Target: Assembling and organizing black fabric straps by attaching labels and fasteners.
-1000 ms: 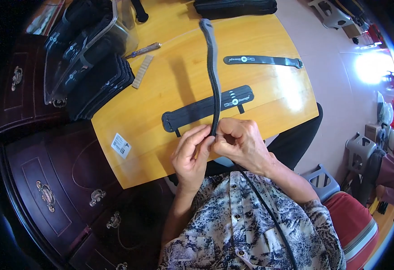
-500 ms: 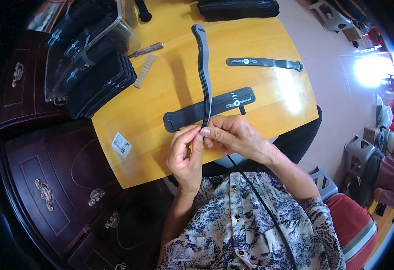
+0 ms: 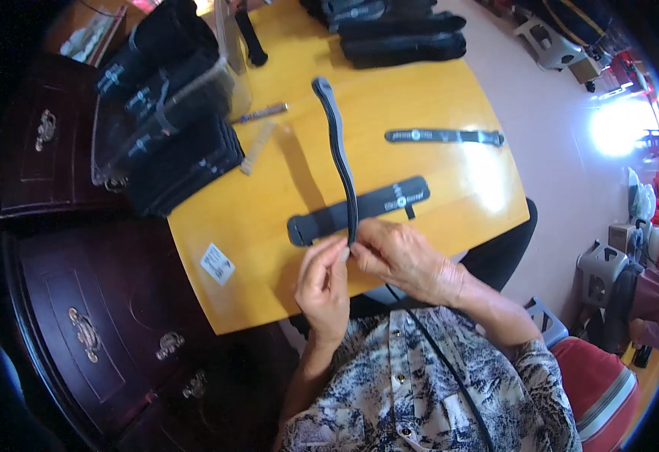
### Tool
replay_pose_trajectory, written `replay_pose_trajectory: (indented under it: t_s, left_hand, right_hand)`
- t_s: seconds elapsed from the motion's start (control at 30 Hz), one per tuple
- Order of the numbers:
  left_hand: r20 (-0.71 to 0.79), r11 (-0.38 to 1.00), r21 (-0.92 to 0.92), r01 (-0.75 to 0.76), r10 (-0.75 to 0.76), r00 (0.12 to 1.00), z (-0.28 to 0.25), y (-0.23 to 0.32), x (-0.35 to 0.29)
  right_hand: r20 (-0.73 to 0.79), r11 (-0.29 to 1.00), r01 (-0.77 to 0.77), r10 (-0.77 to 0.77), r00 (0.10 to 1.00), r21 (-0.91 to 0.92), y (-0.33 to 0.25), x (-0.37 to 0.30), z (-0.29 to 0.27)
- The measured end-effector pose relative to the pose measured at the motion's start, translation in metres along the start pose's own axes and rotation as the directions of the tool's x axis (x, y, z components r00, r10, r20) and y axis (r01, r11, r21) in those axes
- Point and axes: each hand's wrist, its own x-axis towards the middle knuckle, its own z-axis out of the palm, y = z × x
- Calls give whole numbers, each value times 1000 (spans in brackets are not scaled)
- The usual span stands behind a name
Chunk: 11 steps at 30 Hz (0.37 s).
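Note:
Near the front edge of the table, my left hand (image 3: 323, 290) pinches the lower end of a thin stack of black and grey straps (image 3: 338, 143). The fingers of my right hand (image 3: 401, 252) close on that same end from the right, hiding it. From there the stack rises upright and slightly bowed, its layered edge showing. Just behind my hands a flat bundle of black straps (image 3: 360, 209) with white print lies on the table. A single dark strap (image 3: 442, 136) with a ring at its right end lies farther to the right.
The yellow table (image 3: 412, 98) holds a clear bin (image 3: 231, 79) of black straps at the left, with a black strap pile (image 3: 186, 166) beside it. Also there are a pen-like tool (image 3: 262, 114), a beige strip (image 3: 257, 149), a white label (image 3: 217, 264) and more strap bundles (image 3: 405, 49) behind.
The view has shifted, so the table and its contents sit lower and more bundles show at the far edge. Both hands keep hold of the strap stack; my right fingers look more curled.

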Motion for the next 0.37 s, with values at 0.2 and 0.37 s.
replay_pose_trajectory:
  t_s: [0.2, 0.37]
  left_hand:
    - [-25, 993, 59, -104, 105, 994, -2, 1, 4]
    - [72, 963, -270, -6, 26, 997, -6, -17, 3]
  right_hand:
    - [-133, 977, -142, 164, 978, 160, -14, 0, 14]
    - [-149, 924, -263, 312, 938, 278, -19, 8, 18]
